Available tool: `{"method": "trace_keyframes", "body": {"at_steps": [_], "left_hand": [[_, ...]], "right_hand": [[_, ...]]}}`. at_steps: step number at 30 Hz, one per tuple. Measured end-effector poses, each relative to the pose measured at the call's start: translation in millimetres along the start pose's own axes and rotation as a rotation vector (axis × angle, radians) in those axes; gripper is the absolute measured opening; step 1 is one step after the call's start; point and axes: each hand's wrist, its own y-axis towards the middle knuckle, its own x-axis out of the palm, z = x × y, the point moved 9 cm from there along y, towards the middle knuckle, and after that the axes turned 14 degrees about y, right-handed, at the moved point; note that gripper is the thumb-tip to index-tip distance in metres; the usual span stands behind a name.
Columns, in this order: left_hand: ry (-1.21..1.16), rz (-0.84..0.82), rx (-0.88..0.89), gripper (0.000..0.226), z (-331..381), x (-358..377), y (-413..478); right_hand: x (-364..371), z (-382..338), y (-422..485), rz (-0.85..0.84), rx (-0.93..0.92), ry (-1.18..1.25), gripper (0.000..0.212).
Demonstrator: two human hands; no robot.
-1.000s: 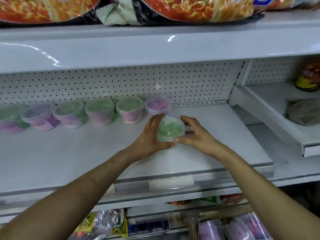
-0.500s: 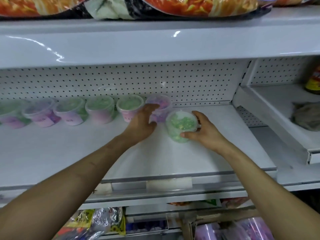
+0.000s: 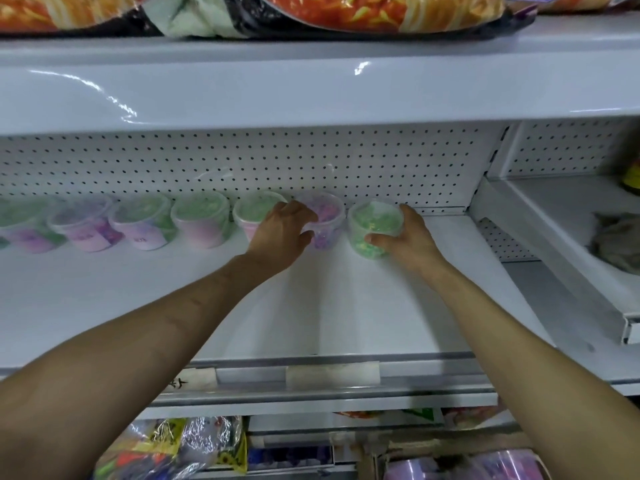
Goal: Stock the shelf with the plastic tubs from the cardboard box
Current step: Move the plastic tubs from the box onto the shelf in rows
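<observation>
A clear plastic tub with green filling (image 3: 372,225) stands at the right end of a row of several tubs (image 3: 201,223) along the back of the white shelf (image 3: 329,306). My right hand (image 3: 407,242) grips this green tub from its right side, thumb in front. Beside it on the left stands a tub with purple filling (image 3: 327,220). My left hand (image 3: 282,233) holds that purple tub, fingers and thumb curled round its left side. At the bottom right shows part of the cardboard box (image 3: 379,455) with more purple tubs (image 3: 502,465).
A pegboard wall (image 3: 277,164) closes the back of the shelf. The shelf above carries large noodle packets (image 3: 381,12). A grey cloth (image 3: 616,240) lies on the neighbouring shelf at right. Wrapped goods (image 3: 180,448) fill the shelf below.
My right hand has carried the green tub from the shelf's middle back into the row. My left hand let go of it and moved onto the purple tub.
</observation>
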Motion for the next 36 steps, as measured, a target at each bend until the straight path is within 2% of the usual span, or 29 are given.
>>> {"method": "trace_keyframes", "body": {"at_steps": [5, 9, 13, 16, 20, 28, 33, 36], "left_hand": [[0.0, -0.04, 0.005, 0.035, 2.5, 3.2, 6.0], [-0.007, -0.062, -0.009, 0.033, 7.9, 8.4, 9.8], [0.007, -0.074, -0.031, 0.03, 10.0, 12.5, 9.7], [0.015, -0.085, -0.041, 0.029, 7.3, 12.4, 12.2], [0.011, -0.087, -0.044, 0.029, 6.7, 11.3, 14.4], [0.025, -0.124, -0.05, 0.029, 9.4, 9.8, 15.3], [0.032, -0.155, -0.043, 0.04, 12.4, 12.0, 14.3], [0.055, -0.115, -0.018, 0.044, 16.1, 8.6, 13.7]], "right_hand": [[-7.1, 0.5, 8.5, 0.036, 0.039, -0.037, 0.092], [-7.8, 1.6, 12.1, 0.024, 0.065, -0.039, 0.101], [-5.5, 2.5, 14.6, 0.009, 0.076, -0.047, 0.099], [-3.1, 1.8, 20.5, -0.004, 0.079, -0.051, 0.09], [-3.7, -0.7, 23.0, -0.002, 0.07, -0.035, 0.097], [-4.9, -0.9, 27.8, -0.001, 0.058, 0.006, 0.099], [-9.2, -7.0, 17.1, 0.004, 0.048, -0.012, 0.088], [-20.7, 0.3, 4.0, 0.046, 0.043, -0.075, 0.09]]}}
